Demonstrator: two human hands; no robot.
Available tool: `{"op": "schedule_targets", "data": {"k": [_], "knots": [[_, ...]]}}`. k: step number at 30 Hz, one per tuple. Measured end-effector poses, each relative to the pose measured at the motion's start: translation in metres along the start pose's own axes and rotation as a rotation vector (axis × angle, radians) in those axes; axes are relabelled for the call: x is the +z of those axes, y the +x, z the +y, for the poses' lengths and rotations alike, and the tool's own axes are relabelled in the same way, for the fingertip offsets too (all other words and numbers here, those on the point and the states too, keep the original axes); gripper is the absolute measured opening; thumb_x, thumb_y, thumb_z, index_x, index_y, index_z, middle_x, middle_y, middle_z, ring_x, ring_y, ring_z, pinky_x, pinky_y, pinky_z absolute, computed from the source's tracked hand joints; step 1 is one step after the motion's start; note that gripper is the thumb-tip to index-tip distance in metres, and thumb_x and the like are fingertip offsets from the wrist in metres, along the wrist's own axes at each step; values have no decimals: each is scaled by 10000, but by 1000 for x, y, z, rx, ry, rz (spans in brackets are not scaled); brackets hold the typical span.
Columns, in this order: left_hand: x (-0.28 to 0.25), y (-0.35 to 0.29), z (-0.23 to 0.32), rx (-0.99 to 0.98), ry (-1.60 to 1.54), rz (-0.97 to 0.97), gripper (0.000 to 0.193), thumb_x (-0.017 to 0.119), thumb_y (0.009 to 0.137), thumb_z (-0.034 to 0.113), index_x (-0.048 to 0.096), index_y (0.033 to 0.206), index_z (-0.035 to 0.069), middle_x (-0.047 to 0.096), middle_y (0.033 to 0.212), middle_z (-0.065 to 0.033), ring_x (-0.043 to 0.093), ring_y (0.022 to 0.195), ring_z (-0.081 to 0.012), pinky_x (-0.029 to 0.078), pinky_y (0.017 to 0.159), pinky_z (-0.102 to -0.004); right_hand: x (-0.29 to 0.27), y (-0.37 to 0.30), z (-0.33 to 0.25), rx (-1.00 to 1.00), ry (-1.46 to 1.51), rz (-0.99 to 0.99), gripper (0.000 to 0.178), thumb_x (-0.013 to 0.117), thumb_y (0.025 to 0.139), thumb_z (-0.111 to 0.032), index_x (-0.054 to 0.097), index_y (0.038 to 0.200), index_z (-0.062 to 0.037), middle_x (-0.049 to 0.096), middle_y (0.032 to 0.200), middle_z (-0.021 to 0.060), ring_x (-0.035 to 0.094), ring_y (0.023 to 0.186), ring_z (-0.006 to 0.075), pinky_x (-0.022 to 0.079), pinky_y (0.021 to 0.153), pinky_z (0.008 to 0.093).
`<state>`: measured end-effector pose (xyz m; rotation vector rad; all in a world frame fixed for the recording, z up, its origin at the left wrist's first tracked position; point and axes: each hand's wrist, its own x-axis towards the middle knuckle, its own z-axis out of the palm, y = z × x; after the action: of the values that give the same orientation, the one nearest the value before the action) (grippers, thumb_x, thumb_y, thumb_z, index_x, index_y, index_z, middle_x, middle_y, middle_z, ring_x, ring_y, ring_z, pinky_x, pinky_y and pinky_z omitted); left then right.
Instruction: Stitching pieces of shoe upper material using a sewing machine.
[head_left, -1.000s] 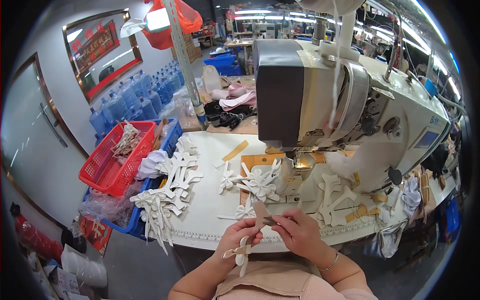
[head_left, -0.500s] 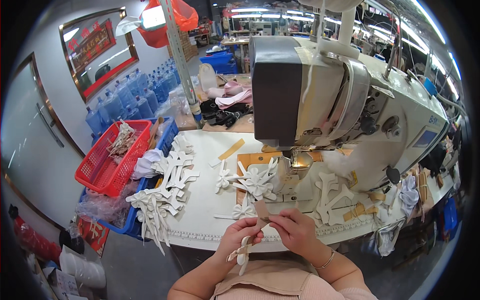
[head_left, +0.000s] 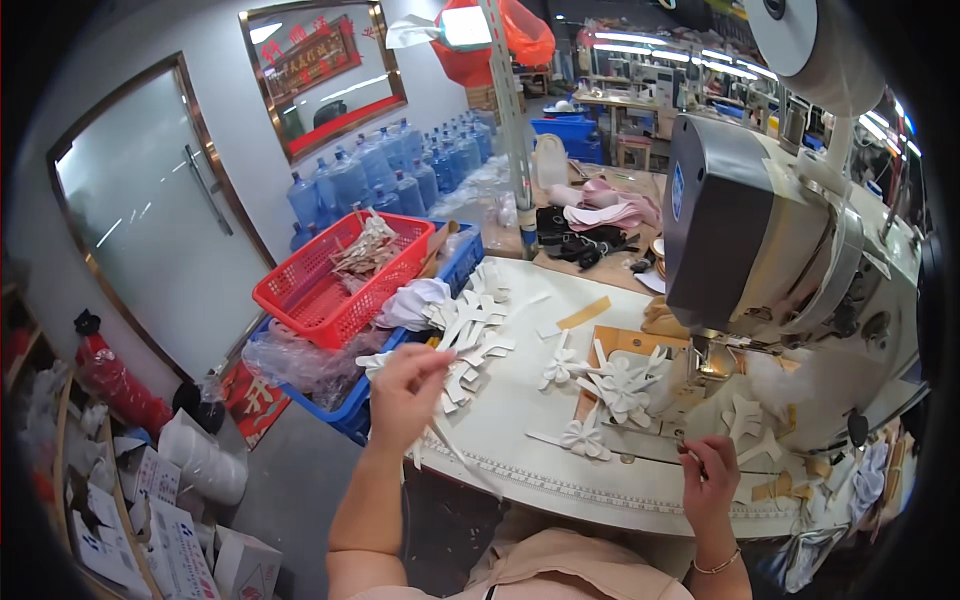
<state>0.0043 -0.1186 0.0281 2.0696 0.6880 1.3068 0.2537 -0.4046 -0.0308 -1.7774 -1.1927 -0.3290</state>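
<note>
- Bare right hand [head_left: 712, 475] and left hand [head_left: 408, 395], together a second ago, are now apart; their joint work seems paused.
- Right fingers curl narrowly above the cream tabletop [head_left: 490, 415]; whether they hold anything, I cannot tell.
- Left fingers, bent, hold unclear, are at heaped branched flat white pieces [head_left: 468, 318], tabletop's left.
- Beyond: grey-and-cream sewing machine [head_left: 730, 230], red plastic basket [head_left: 370, 305], translucent blue bottles [head_left: 350, 180].

a sewing machine [head_left: 750, 230], white cut pieces [head_left: 483, 345] and distant worktables [head_left: 612, 99] show a sewing workshop.

white table [head_left: 520, 400] | pile of white forked pieces [head_left: 470, 325] | white flowers [head_left: 624, 394] | tan strip [head_left: 584, 313] | sewing machine [head_left: 785, 245]
</note>
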Motion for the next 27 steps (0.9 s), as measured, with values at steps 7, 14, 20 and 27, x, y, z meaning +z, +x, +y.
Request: {"op": "schedule_targets", "data": {"k": [7, 14, 20, 27], "knots": [[-18, -5, -141, 39, 1079, -594, 372, 560, 844, 211, 570, 1210, 146, 507, 1308, -28, 380, 1294, -306, 140, 1055, -651, -19, -24, 40, 198, -80, 83, 183, 652, 783, 20, 633, 959, -23, 532, 891, 81, 551, 667, 147, 447, 550, 237], [69, -18, -56, 170, 313, -380, 108, 645, 762, 52, 651, 870, 52, 619, 920, -118, 570, 930, -331, 450, 791, -410, -61, -48, 84, 610, -207, 174, 111, 692, 762, -81, 622, 765, 5, 573, 563, 83, 526, 513, 214, 439, 542, 317], [149, -72, -21, 216, 257, -588, 353, 687, 796, 238, 582, 1082, 61, 601, 958, -134, 604, 786, -317, 486, 719, -410, -43, -41, 89, 544, -453, 30, 179, 687, 743, -184, 608, 732, -23, 608, 718, 152, 596, 672, 343, 459, 602, 414], [123, -94, -8, -155, 443, -666, 297, 644, 827, 211, 599, 1077, 57, 596, 993, -145, 617, 808, -341, 499, 679, -416, -40, -23, 62, 718, -414, -107, 424, 761, 705, -319, 598, 932, 0, 629, 743, 142, 622, 743, 334, 484, 673, 408]]}}
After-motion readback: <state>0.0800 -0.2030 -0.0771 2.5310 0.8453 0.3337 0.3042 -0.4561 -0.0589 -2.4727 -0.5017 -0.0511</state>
